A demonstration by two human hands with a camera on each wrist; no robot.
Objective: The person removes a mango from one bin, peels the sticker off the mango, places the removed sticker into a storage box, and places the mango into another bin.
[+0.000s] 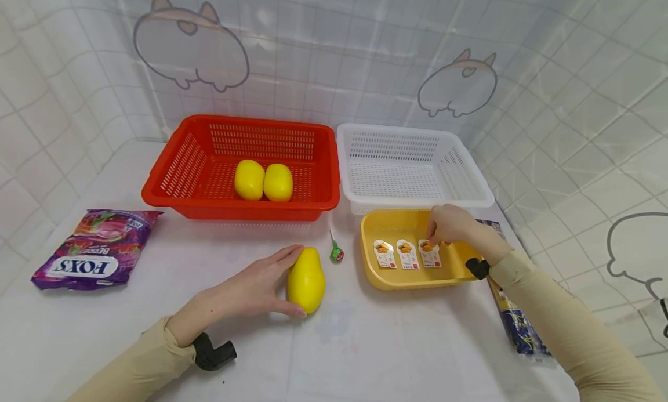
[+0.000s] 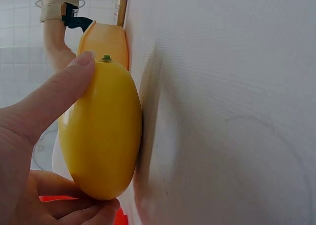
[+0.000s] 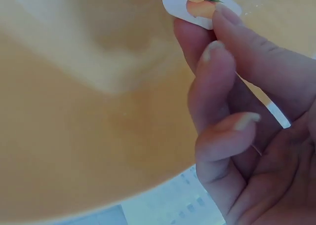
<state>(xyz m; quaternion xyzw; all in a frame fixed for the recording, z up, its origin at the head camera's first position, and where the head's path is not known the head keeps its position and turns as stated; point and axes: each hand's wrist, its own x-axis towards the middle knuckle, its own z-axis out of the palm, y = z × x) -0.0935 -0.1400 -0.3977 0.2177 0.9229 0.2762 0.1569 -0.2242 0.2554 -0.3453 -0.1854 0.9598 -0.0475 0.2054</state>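
Note:
On the table in front of me my left hand (image 1: 261, 283) grips a yellow mango (image 1: 306, 280) lying on its side. The left wrist view shows the thumb at the mango's green stem end and the fingers round its other end. Inside the yellow tub (image 1: 390, 283) my right hand (image 1: 451, 223) pinches a small white card (image 3: 200, 14) printed with a mango picture, between thumb and index finger. Two similar cards (image 1: 385, 254) lie to its left on the tub's floor. A green-wrapped lollipop (image 1: 336, 252) lies between the mango and the tub.
A red basket (image 1: 256, 210) at the back holds two yellow mangoes (image 1: 263, 181). Beside it stands a white basket (image 1: 417, 202). A purple Fox's candy bag (image 1: 99, 251) lies at the left. A blue-and-gold packet (image 1: 522, 332) lies partly under the right arm.

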